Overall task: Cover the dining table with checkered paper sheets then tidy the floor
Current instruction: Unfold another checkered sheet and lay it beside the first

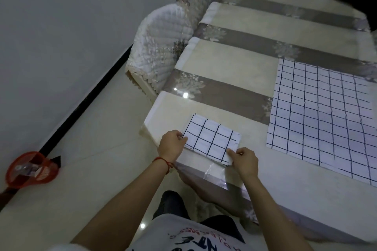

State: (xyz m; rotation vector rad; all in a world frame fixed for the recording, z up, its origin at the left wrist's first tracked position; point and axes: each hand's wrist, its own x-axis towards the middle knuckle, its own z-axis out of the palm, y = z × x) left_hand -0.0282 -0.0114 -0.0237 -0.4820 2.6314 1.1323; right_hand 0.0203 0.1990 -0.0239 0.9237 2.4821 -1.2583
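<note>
Hands (208, 153) pinching folded checkered sheet (212, 139), fingertips hidden beneath.

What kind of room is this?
Probably a home dining room: a long table with a striped cloth, padded covered chairs beside it, and a tiled floor.

The folded sheet (212, 138) is white with a grid of thin dark lines, and the spread sheet (324, 112) shows the same check. The tablecloth (234, 63) alternates cream bands with grey-brown ones carrying pale floral motifs (glossy under a clear cover). The chair covers (161, 47) are quilted white. A red cord (163, 162) circles one wrist. The bin (30, 169) is red-orange.
</note>
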